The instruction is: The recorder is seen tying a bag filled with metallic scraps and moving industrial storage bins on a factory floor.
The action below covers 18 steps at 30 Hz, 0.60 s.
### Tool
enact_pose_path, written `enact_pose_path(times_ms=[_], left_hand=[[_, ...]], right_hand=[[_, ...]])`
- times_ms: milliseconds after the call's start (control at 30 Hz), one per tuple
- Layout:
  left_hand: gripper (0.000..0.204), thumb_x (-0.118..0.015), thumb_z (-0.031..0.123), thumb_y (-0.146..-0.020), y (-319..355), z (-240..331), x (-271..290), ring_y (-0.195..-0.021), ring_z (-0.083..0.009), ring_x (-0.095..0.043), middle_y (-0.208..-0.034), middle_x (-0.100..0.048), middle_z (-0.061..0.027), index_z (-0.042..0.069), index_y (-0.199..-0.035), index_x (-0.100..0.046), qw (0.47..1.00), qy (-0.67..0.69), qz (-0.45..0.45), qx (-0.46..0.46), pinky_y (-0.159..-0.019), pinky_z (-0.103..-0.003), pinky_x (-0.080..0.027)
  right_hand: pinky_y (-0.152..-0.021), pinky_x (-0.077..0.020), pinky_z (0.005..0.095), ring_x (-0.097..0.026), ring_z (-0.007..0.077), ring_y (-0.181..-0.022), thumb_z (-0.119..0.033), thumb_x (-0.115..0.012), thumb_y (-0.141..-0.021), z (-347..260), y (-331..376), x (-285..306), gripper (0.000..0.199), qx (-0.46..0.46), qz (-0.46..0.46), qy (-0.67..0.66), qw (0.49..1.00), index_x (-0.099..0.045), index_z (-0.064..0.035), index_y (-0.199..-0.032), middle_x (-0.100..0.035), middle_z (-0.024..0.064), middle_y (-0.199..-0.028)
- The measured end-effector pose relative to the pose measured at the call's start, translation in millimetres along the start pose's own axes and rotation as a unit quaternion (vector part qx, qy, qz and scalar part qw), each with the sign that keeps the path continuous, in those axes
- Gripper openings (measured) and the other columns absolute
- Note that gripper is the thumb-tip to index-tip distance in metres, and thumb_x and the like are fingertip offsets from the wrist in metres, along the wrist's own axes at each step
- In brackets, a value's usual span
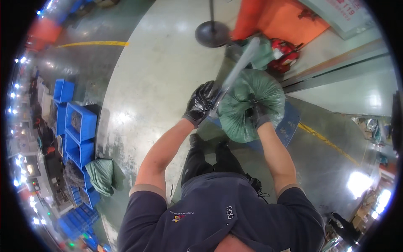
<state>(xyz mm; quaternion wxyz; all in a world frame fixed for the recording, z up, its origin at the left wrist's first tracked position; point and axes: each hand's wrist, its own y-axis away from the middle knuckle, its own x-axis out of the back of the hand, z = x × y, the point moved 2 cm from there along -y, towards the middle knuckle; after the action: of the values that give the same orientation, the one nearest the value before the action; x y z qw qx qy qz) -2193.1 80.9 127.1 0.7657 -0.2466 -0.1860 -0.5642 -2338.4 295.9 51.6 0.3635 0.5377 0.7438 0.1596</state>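
A full green plastic bag (238, 114), its top gathered into creases, stands in front of me on the right. My right hand (261, 114), in a dark glove, is closed around the gathered neck of this bag. Left of it, my left hand (200, 101) wears a black glove and has its fingers curled. A long whitish, translucent strip (242, 63) slants up and away from beside the left fingers, passing over the bag's left edge. It is smeared by motion, and I cannot make out its kind. The left fingers appear closed on its near end.
A blue board or crate (289, 122) shows beneath the bag. Beyond are a round black stand base (212, 34), a red object (284, 54) and an orange sheet (273, 21). Blue crates (80, 126) and a green sack (100, 174) line the left; a glass-like panel (348, 86) stands right.
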Motion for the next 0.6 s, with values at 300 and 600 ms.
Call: enact_pose_path(times_ms=[300,600], left_hand=[[0.056,-0.053,0.023,-0.083,148.9,-17.2,14.5,-0.12,-0.0331,-0.043,-0.131,-0.044,-0.0184,0.007,-0.134,-0.037,0.923,-0.167,0.124,0.325,-0.1,-0.038,-0.037],[0.058,-0.062,0.03,-0.074,447.2,-86.9,-22.1,-0.115,-0.0296,-0.051,-0.12,-0.055,-0.0211,0.002,-0.123,-0.049,0.672,-0.024,0.234,0.702,-0.097,-0.034,-0.04]], right_hand=[[-0.065,-0.0481,0.0311,-0.055,0.0162,-0.081,-0.031,-0.065,-0.081,3.6,7.1,17.1,0.043,-0.054,0.004,0.073,0.996,-0.052,-0.0167,-0.119,-0.056,0.0014,-0.099],[-0.091,-0.04,0.0355,-0.046,0.0252,-0.105,-0.042,-0.059,-0.082,-1.4,-8.6,30.0,0.046,-0.184,-0.003,0.075,0.98,-0.053,-0.0159,-0.119,-0.054,0.0071,-0.115]])
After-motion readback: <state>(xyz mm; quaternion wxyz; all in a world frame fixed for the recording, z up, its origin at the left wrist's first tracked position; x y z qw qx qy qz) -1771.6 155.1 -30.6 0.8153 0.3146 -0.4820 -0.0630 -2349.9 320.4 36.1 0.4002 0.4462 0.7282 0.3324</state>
